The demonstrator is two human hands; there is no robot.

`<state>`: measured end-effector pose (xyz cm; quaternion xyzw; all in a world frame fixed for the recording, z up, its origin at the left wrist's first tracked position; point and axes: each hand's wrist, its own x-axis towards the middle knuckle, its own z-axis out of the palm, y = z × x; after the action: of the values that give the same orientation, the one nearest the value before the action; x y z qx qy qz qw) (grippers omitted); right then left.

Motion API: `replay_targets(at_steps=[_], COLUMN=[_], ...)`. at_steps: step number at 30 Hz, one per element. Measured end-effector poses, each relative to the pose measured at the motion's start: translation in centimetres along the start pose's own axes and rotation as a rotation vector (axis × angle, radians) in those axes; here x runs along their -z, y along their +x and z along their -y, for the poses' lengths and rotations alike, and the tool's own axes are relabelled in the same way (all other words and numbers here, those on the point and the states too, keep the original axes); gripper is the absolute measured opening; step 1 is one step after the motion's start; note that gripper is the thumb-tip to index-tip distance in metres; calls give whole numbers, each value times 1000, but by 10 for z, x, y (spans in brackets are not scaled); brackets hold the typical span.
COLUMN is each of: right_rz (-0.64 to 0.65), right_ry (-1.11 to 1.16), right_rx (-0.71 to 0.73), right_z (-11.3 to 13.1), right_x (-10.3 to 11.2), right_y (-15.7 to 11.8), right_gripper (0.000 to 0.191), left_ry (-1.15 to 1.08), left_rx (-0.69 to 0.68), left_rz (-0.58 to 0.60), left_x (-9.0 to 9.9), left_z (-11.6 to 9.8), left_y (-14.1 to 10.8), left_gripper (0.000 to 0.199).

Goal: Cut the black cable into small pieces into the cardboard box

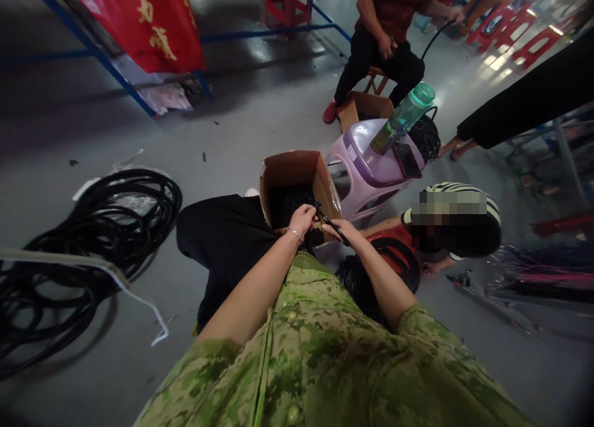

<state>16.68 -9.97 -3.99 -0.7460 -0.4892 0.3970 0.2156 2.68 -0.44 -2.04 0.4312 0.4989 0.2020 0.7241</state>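
Observation:
My left hand (304, 219), with a bracelet at its wrist, is closed in a pinch over the open cardboard box (328, 189). Its fingers meet a small black piece, perhaps the end of a rubber strip, too small to make out well. In my right hand (349, 229) is a pair of black-handled scissors (335, 228), their tips pointing at the left fingertips. Many small black pieces (292, 201) lie inside the box, which stands between my knees. A coil of black tubing (357, 278) lies beside my right forearm, partly hidden by it.
A purple and pink stool (366, 161) carries a green bottle (403, 117) and a phone (407, 161). Black tubing coils (153, 192) lie on the floor at left. A child (464, 223) crouches at right. A seated person (394, 31) holds black tubing farther off.

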Motion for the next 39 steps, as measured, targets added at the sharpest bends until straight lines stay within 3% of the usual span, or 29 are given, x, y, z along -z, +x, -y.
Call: replay_targets(at_steps=[12,22,31,39], right_rz=[6,95,3,-130], right_ry=[-101,86,-97,-172], right_rx=[16,6,23,29], right_z=[6,2,3,3], right_x=[5,0,-2,-12], right_y=[2,-1,0,-14], right_gripper=[46,54,56,63], left_ry=[49,104,139,98], left_rx=[-17,-25,-19,-6], left_rz=[-4,22,28,28], left_x=[1,0,3,4], left_z=[0,-1,2,1], left_y=[0,0,3,4], left_gripper=[7,11,13,17])
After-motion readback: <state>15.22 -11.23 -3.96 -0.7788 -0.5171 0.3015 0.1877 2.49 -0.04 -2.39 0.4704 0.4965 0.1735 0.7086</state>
